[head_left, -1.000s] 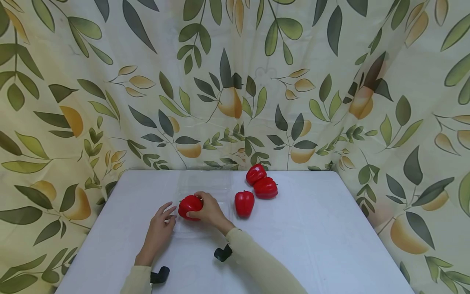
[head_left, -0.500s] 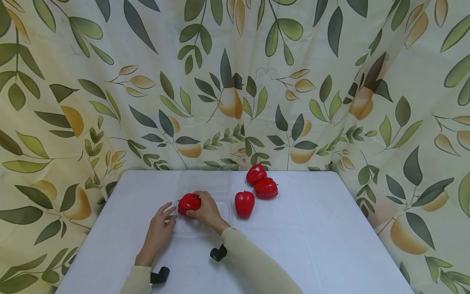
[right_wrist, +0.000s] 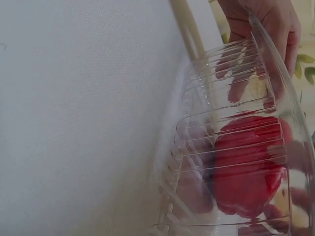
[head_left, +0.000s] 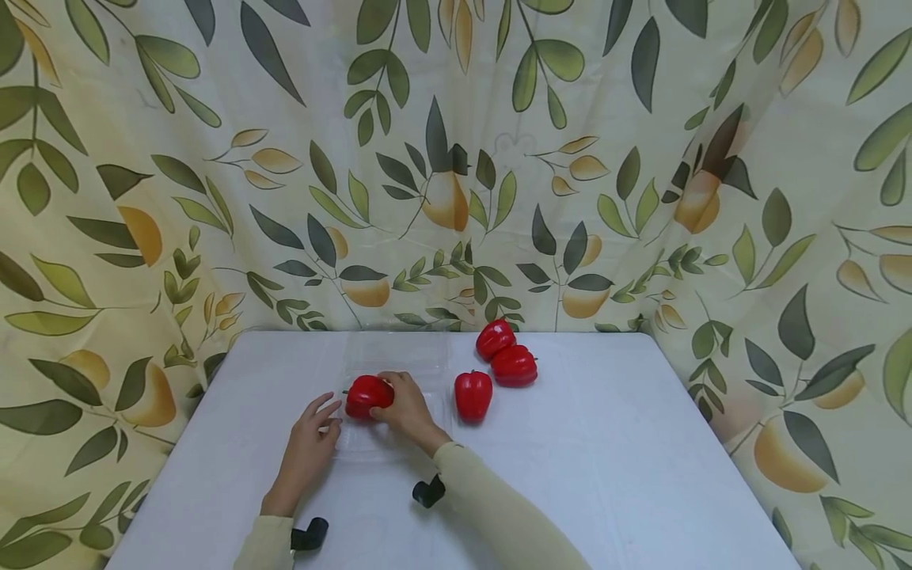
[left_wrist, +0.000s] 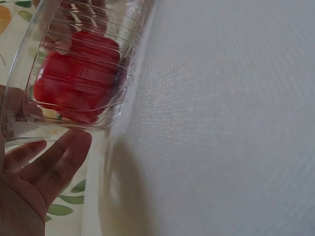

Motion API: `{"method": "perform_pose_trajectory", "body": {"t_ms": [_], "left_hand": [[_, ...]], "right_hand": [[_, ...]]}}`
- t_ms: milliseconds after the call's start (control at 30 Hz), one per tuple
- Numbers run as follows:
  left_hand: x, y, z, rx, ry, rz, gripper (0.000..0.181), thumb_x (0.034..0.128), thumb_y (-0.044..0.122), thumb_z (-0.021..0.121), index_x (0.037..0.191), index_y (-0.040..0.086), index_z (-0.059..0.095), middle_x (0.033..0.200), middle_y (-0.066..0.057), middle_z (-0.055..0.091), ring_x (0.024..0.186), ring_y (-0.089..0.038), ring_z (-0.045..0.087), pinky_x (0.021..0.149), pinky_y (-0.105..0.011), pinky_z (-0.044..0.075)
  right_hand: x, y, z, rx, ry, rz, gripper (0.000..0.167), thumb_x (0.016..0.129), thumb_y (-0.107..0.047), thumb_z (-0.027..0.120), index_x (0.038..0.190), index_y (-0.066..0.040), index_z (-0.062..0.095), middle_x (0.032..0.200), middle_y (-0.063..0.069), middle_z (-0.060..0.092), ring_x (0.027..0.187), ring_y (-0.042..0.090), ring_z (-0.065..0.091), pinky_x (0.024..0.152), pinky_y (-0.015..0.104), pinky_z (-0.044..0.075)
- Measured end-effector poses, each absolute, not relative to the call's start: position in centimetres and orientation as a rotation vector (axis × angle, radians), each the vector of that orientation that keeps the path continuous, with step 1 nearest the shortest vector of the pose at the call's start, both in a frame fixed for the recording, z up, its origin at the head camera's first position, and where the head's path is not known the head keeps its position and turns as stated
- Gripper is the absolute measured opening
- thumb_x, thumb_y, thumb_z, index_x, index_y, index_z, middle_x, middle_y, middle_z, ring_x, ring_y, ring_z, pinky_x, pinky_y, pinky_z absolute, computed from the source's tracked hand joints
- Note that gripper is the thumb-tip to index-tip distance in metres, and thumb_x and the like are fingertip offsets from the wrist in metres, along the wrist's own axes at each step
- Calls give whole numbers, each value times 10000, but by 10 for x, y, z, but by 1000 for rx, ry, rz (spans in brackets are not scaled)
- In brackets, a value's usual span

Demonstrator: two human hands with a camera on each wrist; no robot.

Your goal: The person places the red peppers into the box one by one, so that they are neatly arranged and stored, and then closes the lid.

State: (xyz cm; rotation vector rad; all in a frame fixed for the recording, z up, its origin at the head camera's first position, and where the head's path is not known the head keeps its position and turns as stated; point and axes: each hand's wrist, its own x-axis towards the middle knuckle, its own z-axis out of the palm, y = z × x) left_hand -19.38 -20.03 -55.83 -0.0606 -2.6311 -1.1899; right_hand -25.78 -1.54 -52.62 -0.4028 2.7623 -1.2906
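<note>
The right hand (head_left: 404, 408) curls round a red pepper (head_left: 365, 397) in the clear container (left_wrist: 125, 73); the left hand (head_left: 313, 434), fingers loosely extended, is at its left end (best lightly, thin walls may flex); seat the red pepper before loosening

Red peppers (head_left: 368, 397), white cloth (head_left: 591, 459), leaf-print curtain (head_left: 499, 182).
Peppers: four, uniform glossy red. Cloth: plain white, fine weave. Curtain: cream ground; print of light-green, olive and dark grey-green leaves, outlined tan leaves and yellow-orange fruit. Container (head_left: 356, 443): clear, colourless, patterned with parallel ribs. Sleeves (head_left: 506, 499): pale yellow-beige, unpatterned. Wrist-mounted devices (head_left: 309, 534): solid black.
</note>
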Motion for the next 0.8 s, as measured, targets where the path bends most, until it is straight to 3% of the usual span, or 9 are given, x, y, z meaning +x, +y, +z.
{"method": "perform_pose_trajectory", "body": {"t_ms": [800], "left_hand": [[-194,-199,-560,-60,-2614,-1173,369,933,58,590,1296,6,621,1455,-154,500,994,-295,710,857,-417,594]], "right_hand": [[-215,-1,-459,-538,2704,-1507,548,837,-258,755,1343,-248,546,1381,-10,554,1259,210,530,987,442,548]]}}
